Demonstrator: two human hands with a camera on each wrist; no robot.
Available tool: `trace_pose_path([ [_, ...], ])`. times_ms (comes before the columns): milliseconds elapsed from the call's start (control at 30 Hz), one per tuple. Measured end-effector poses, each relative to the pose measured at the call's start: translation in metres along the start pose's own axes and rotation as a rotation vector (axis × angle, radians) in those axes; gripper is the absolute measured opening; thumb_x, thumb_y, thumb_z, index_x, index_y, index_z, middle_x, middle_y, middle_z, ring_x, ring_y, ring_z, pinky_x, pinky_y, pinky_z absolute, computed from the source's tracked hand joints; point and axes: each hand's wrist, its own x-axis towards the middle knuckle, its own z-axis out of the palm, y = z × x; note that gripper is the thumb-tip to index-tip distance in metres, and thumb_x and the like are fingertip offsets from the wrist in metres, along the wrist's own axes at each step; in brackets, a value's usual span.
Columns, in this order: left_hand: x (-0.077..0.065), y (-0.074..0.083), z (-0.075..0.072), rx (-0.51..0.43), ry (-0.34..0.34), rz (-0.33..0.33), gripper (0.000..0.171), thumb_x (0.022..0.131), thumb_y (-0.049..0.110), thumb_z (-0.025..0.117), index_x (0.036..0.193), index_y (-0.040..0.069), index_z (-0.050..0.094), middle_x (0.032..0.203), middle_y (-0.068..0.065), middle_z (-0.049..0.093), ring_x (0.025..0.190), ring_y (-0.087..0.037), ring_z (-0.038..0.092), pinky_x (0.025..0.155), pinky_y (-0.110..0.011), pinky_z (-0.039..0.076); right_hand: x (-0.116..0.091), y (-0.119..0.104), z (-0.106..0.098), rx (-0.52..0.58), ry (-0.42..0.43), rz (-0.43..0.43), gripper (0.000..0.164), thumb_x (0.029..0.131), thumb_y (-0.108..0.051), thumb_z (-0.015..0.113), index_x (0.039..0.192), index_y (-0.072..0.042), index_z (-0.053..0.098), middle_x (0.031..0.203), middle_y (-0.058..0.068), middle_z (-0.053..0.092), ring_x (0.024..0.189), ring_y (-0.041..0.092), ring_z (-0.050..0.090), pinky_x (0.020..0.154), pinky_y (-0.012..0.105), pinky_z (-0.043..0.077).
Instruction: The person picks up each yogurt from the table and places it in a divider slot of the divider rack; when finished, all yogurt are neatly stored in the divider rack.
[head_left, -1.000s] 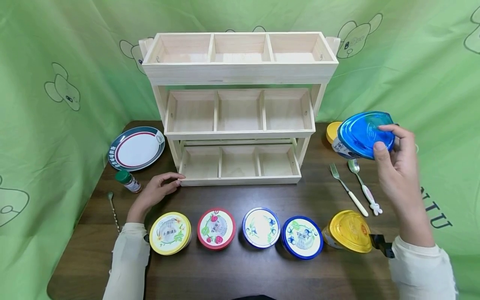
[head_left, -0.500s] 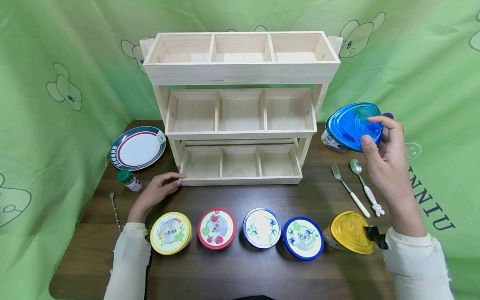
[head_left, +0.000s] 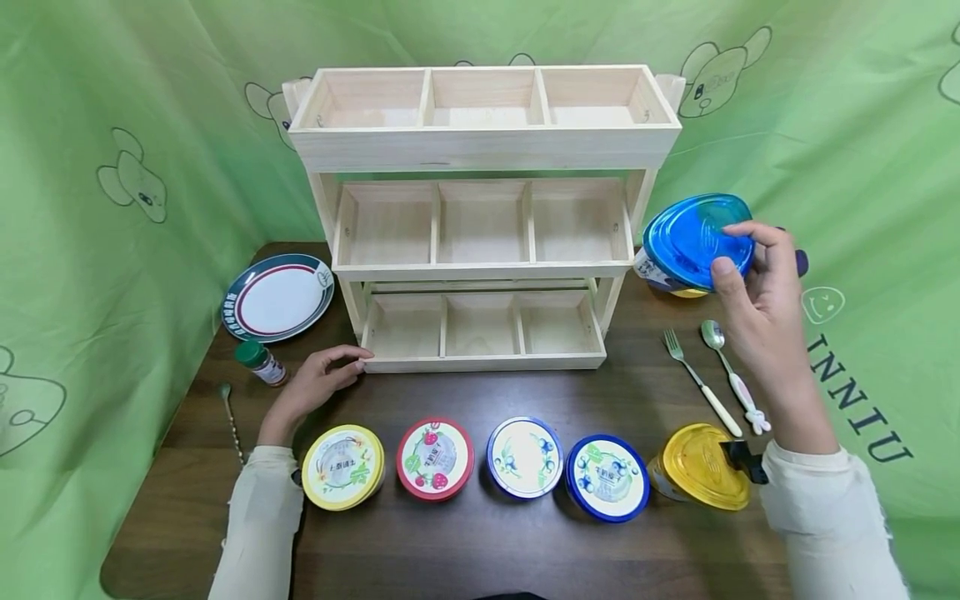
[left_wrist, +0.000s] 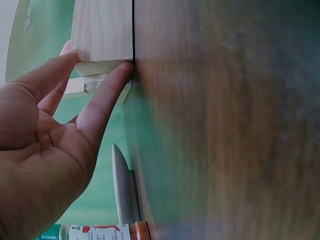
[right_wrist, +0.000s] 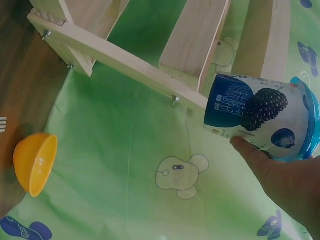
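My right hand (head_left: 772, 325) grips a tub with a translucent blue lid (head_left: 690, 237), holding it tilted beside the right end of the wooden three-tier shelf (head_left: 480, 150). In the right wrist view, the tub (right_wrist: 265, 110) shows a blackberry print, with a thumb along its side. My left hand (head_left: 318, 383) touches the left front corner of the shelf's bottom tray (head_left: 480, 363). Seen from the left wrist, that hand's (left_wrist: 45, 145) straight fingers spread across the end of the tray's front board (left_wrist: 102, 30).
Along the front stand a yellow-lidded tub (head_left: 342, 467), a red-lidded one (head_left: 435, 458), two blue-rimmed ones (head_left: 523, 457) and a yellow oval-lidded tub (head_left: 705, 467). A fork (head_left: 701, 383), spoon (head_left: 735, 375) and yellow bowl (right_wrist: 37, 162) are right; a plate (head_left: 277, 296), spice jar (head_left: 261, 362) and thin spoon (head_left: 232, 421) left.
My right hand has carried the blue-lidded tub to the left and slightly farther back, closer to the shelf's right side. The left hand has stayed at the tray corner.
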Motion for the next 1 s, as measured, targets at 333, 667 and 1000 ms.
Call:
trace_pose_path([
  [333,0.001,0.0,0.001,0.008,0.01,0.011,0.032,0.113,0.013,0.06,0.139,-0.006,0.067,0.142,-0.026,0.06,0.128,-0.031,0.06,0.107,-0.03,0.056,0.011,0.003,0.008,0.023,0.001,-0.026,0.04,0.11,-0.017,0.064,0.148,-0.011,0.052,0.166,0.022,0.035,0.151,0.035,0.038,0.127,0.035,0.037],
  [667,0.0,-0.001,0.001,0.009,0.015,0.004,0.032,0.113,0.012,0.06,0.139,-0.005,0.067,0.141,-0.025,0.061,0.129,-0.033,0.06,0.108,-0.033,0.056,0.022,0.016,0.019,0.094,-0.018,-0.104,0.044,0.108,-0.022,0.07,0.146,-0.008,0.053,0.163,0.022,0.037,0.148,0.037,0.043,0.125,0.04,0.041],
  [1000,0.002,0.0,0.003,0.024,0.01,0.001,0.032,0.114,0.014,0.06,0.139,-0.004,0.067,0.143,-0.024,0.061,0.13,-0.033,0.059,0.109,-0.036,0.056,0.031,0.02,0.031,0.079,-0.072,-0.103,0.045,0.108,-0.024,0.07,0.147,-0.009,0.052,0.164,0.022,0.036,0.148,0.036,0.04,0.126,0.041,0.039],
])
